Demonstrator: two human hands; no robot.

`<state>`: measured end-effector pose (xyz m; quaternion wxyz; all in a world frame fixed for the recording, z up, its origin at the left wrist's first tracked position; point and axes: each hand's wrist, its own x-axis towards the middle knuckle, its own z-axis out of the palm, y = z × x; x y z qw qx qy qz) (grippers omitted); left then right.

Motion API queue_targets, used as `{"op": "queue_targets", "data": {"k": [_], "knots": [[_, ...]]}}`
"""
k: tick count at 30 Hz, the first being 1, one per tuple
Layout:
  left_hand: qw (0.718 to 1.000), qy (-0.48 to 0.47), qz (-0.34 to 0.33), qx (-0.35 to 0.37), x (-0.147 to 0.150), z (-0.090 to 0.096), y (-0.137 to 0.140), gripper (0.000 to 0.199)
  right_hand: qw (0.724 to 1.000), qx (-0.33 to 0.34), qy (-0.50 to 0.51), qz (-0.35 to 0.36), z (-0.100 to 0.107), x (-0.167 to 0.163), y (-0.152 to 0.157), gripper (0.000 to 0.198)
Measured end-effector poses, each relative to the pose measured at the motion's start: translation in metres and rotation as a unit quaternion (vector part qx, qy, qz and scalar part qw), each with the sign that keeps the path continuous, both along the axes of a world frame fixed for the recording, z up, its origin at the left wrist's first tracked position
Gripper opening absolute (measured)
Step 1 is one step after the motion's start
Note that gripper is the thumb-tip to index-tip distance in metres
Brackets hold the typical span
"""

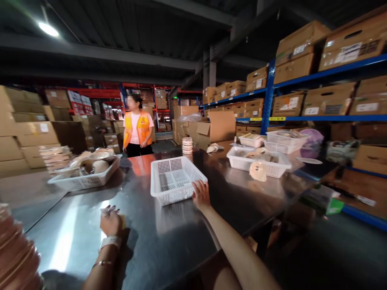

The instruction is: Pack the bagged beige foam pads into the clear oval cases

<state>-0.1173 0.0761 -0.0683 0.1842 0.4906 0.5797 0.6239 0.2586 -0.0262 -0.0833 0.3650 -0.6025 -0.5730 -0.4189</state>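
A white perforated plastic basket [176, 195] stands on the shiny metal table [145, 245] in front of me, with nothing visible inside. My right hand [201, 194] is closed over its near right corner, fingers bent over the rim. To the left, above the tabletop, my left hand [111, 221] is curled, with a small greyish thing showing at its fingers that I cannot identify. Something yellowish [123, 221] shows beside that hand, partly hidden. A watch [110, 241] and a bracelet are on the left wrist.
Another white basket [87, 183] at left holds plastic-wrapped beige, rounded pieces; one at right [273, 171] holds similar ones. Stacks of wrapped pieces rise at near left [18, 253], far left [56, 159] and the far edge [187, 146]. A person in an orange vest [138, 127] stands beyond.
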Motion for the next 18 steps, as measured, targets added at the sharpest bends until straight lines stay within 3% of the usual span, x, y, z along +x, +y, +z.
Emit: {"op": "queue_targets", "data": {"k": [6,11,18], "knots": [[0.998,-0.033,-0.042,-0.025,0.017,0.005,-0.005,0.014,0.995,0.081,-0.034,0.040,0.004,0.013,0.001,0.039],[0.998,-0.030,-0.052,-0.026,0.033,0.009,-0.003,0.023,0.992,0.100,-0.075,0.002,0.002,0.030,0.017,0.038],[0.997,0.010,-0.079,0.017,0.051,0.008,-0.008,0.022,0.977,0.191,-0.088,0.033,0.010,0.046,0.030,0.068]]}}
